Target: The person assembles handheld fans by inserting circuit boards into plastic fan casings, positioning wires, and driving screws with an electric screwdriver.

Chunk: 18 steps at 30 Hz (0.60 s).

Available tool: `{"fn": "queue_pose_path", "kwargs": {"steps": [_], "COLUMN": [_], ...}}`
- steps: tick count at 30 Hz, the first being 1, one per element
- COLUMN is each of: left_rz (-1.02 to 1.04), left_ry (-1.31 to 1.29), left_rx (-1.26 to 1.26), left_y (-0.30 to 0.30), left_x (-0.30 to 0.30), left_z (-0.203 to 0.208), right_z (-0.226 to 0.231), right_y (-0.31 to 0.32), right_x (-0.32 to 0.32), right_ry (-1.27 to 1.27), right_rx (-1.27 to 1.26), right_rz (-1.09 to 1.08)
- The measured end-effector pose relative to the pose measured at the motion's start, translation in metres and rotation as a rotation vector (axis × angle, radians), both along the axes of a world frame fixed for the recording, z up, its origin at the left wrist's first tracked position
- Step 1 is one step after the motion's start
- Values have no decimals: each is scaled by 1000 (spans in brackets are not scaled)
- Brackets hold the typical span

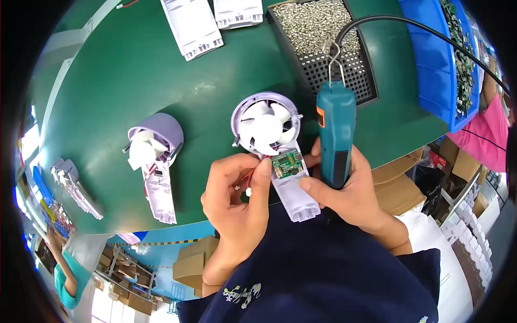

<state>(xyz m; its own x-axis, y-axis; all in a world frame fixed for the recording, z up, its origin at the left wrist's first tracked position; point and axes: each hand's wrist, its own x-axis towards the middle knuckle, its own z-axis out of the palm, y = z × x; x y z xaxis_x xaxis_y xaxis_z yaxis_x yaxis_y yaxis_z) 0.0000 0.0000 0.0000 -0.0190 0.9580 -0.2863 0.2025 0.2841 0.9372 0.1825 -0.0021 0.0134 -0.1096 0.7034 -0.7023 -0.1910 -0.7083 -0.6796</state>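
Note:
A white handheld fan (267, 126) with a lilac ring lies on the green table in front of me, its open handle shell (299, 199) pointing toward me. A small green circuit board (287, 164) sits in the handle. My left hand (237, 196) is closed, thumb and finger pinched at the board's left edge, with thin red and black wires (249, 177) and white plugs by its fingers. My right hand (347, 191) grips the handle's right side, thumb on the shell. A teal electric screwdriver (336, 129) hangs on a wire hook over that hand, hiding part of it.
Another open fan (157, 140) lies left, with a further housing (75, 185) beyond. White shells (191, 27) lie at the back. A black tray (371, 89) holds many small metal parts; a blue bin (436, 64) holds circuit boards. Other people's arms (64, 269) show at both sides.

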Motion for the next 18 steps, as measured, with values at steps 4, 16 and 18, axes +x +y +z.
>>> {"fn": "queue_pose_path", "kwargs": {"steps": [4,16,18], "left_rz": [101,-106,-111], "left_ry": [-58,121,115], "left_rx": [50,220,158], "left_y": [-1,11,13], "left_x": [1,-21,-16], "left_z": [-3,-7,5], "right_z": [1,-8,-7], "right_y": [4,8,12], "right_x": [-8,-24,-21], "right_ry": [57,-47,-89], "right_rx": [-19,121,118], "right_rz": [-22,18,71]}}
